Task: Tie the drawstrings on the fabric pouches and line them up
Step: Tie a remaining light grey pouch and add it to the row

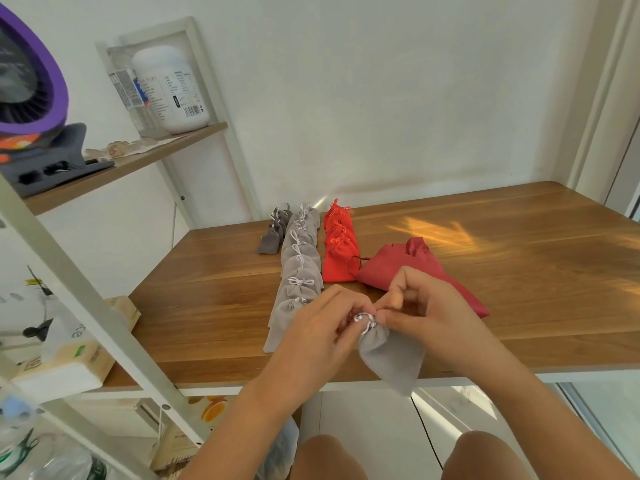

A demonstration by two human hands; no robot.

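A light grey pouch hangs over the table's front edge, its neck gathered. My left hand and my right hand both pinch its silvery drawstring at the neck. On the wooden table lie three rows of tied pouches: a long light grey row, a short dark grey row to its left, and a bright red row to its right.
A larger dark red bag lies flat behind my right hand. A white metal shelf frame stands to the left, holding a white jar, a purple fan and boxes below. The wall closes the back.
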